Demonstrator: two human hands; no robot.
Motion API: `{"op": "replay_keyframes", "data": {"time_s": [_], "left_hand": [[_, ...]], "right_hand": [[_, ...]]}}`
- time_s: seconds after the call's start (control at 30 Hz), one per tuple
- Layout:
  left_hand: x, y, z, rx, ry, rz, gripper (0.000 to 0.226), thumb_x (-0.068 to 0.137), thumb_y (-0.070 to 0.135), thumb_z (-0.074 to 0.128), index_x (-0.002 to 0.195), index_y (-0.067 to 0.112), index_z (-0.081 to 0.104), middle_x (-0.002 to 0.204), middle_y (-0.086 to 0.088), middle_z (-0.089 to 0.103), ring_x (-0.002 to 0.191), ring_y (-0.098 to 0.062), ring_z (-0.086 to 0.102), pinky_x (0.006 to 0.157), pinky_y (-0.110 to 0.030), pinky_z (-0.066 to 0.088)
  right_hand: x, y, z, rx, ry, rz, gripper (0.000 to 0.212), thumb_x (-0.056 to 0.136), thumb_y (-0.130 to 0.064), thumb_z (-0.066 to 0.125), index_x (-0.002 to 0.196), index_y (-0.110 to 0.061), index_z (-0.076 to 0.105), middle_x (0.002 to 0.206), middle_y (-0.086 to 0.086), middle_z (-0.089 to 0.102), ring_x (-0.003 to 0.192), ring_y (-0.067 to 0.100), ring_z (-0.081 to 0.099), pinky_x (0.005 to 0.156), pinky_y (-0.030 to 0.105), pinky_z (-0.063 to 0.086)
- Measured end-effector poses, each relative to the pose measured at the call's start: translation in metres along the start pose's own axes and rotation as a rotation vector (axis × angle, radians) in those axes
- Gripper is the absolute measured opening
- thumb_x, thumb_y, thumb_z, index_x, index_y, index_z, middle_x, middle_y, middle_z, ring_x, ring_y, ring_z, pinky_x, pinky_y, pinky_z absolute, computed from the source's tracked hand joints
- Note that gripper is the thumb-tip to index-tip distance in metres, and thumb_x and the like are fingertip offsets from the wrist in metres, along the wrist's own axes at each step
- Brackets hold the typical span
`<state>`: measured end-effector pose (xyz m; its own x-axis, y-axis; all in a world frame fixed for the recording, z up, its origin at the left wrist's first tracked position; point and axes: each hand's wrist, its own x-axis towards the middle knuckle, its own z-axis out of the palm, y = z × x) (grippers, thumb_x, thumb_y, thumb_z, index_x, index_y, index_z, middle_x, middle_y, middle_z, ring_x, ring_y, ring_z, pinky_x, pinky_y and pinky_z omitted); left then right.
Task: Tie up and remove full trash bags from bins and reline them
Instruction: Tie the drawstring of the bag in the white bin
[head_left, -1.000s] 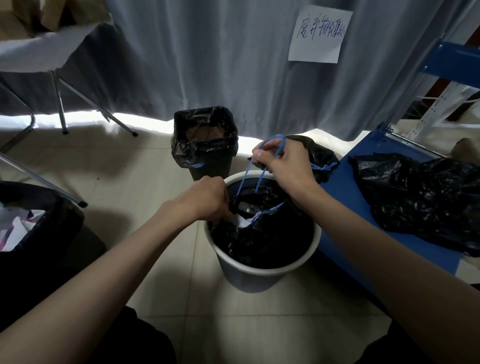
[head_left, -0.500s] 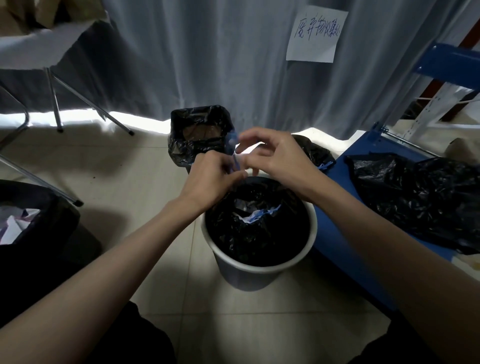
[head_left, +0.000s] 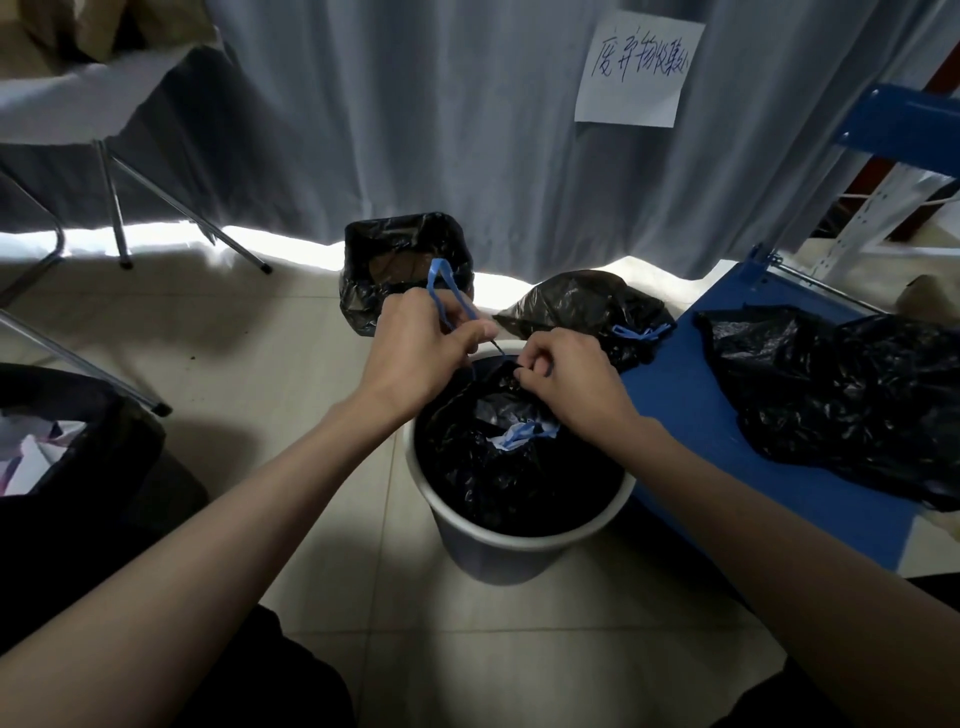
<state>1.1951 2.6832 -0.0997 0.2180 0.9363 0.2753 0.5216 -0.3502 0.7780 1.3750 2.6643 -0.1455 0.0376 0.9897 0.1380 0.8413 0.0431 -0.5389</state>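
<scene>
Your left hand (head_left: 421, 348) curls around the blue drawstring (head_left: 441, 291), its loop rising toward 12 o'clock. Your right hand (head_left: 566, 379) pinches the black trash bag (head_left: 498, 467) at its gathered mouth, inside the white bin (head_left: 498, 551) at centre.

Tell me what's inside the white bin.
A black bag fills the white bin, with crumpled white and blue paper at its gathered mouth. Anything deeper is covered.
</scene>
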Motion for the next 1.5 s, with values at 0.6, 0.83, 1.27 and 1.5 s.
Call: {"op": "replay_keyframes", "data": {"time_s": [0.6,0.83,1.27,1.5], "left_hand": [[0.002,0.004,0.001,-0.294,-0.091,-0.075,0.019,0.086,0.016,0.073,0.078,0.0,0.07,0.069,-0.005,0.071,0.062,-0.014,0.067,0.052,-0.011,0.042],[0.0,0.006,-0.007,-0.342,-0.159,-0.035,0.009,0.085,0.009,0.073,0.089,0.001,0.075,0.07,0.007,0.072,0.072,-0.015,0.07,0.057,-0.011,0.045],[-0.008,-0.031,0.014,0.294,-0.262,-0.062,0.015,0.077,0.028,0.08,0.068,0.023,0.069,0.07,0.004,0.068,0.072,-0.017,0.062,0.068,-0.027,0.043],[-0.01,-0.031,0.01,0.47,-0.555,-0.097,0.019,0.071,0.021,0.083,0.062,0.028,0.068,0.065,0.01,0.066,0.072,-0.011,0.063,0.065,-0.023,0.046]], "right_hand": [[-0.002,-0.021,0.008,0.226,-0.102,-0.208,0.006,0.077,-0.016,0.08,0.078,-0.017,0.074,0.07,-0.007,0.061,0.058,-0.005,0.054,0.061,0.012,0.037],[-0.007,-0.028,0.003,0.381,-0.157,-0.138,0.006,0.079,-0.014,0.079,0.084,-0.011,0.078,0.066,0.008,0.071,0.045,0.003,0.052,0.054,0.014,0.041],[-0.001,-0.02,-0.003,0.538,-0.058,0.013,0.013,0.087,-0.018,0.073,0.079,-0.008,0.075,0.071,0.007,0.073,0.054,0.007,0.056,0.055,0.013,0.044],[0.003,-0.017,-0.016,0.596,0.009,0.067,0.013,0.088,-0.014,0.07,0.079,-0.014,0.078,0.066,0.0,0.069,0.055,0.008,0.055,0.052,0.016,0.043]]}}
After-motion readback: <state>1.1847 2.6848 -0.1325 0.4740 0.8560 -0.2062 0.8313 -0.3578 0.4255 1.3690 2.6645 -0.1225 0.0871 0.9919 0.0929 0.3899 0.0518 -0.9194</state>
